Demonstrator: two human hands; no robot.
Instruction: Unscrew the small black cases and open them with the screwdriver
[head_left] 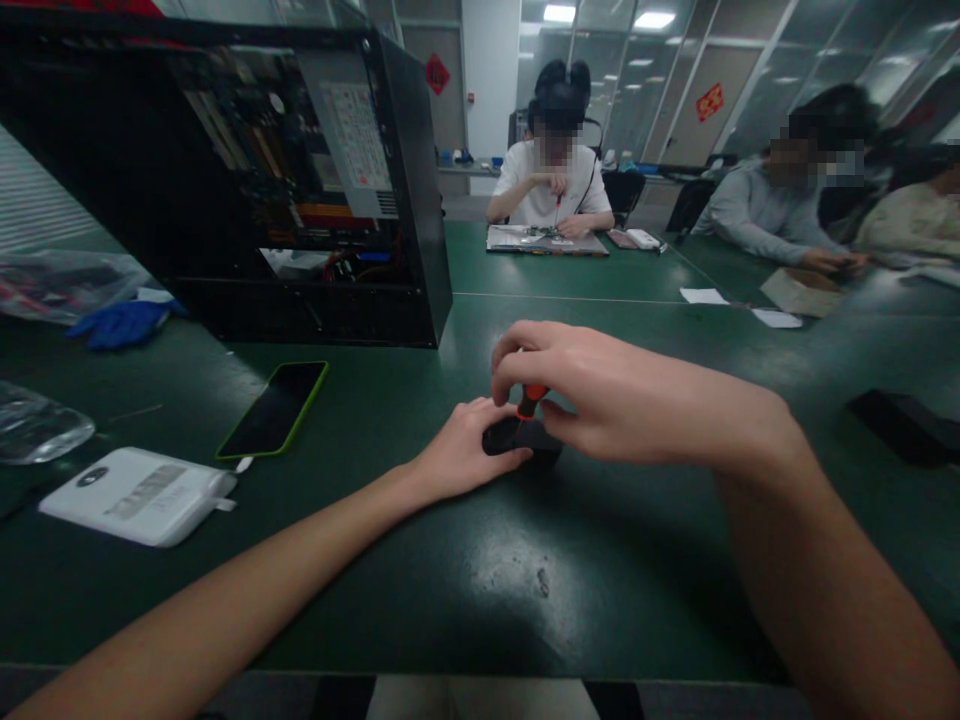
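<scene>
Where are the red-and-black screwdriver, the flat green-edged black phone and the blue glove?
Red-and-black screwdriver (530,402), head view: on its handle.
Flat green-edged black phone (276,410), head view: middle of its dark screen.
Blue glove (121,323), head view: middle of its visible surface.

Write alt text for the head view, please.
A person's right hand points a screwdriver down at a small black object held by the left hand on a green table. An open computer case, phone and white device are to the left.
</scene>
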